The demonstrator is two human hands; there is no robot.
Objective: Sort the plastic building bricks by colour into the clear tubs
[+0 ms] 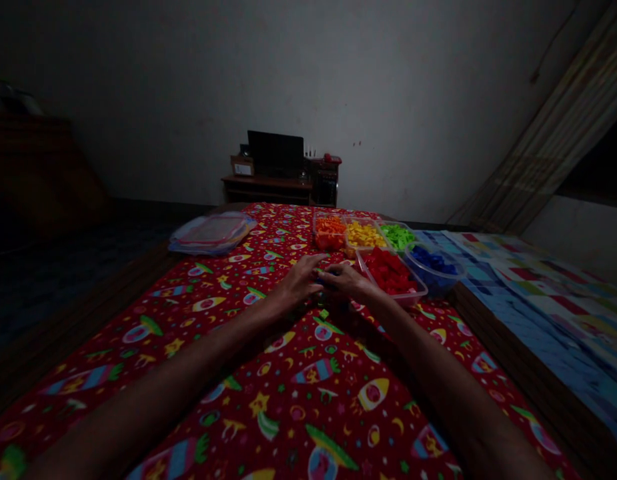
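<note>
My left hand (299,281) and my right hand (346,280) meet over the middle of the red patterned cloth, fingertips curled in towards each other. Between them is something small, with a hint of dark blue, mostly hidden by the fingers and the dim light. A small bright green plastic piece (325,313) lies on the cloth just below the hands. Close to the right hand stands a clear tub (413,297) filled with red plastic pieces (388,268).
Beyond are containers of orange pieces (331,225), yellow pieces (365,234) and green pieces (398,236). A round tub of blue pieces (432,259) stands at the right edge. Stacked lids (211,233) lie at the left. A monitor (275,152) stands by the wall.
</note>
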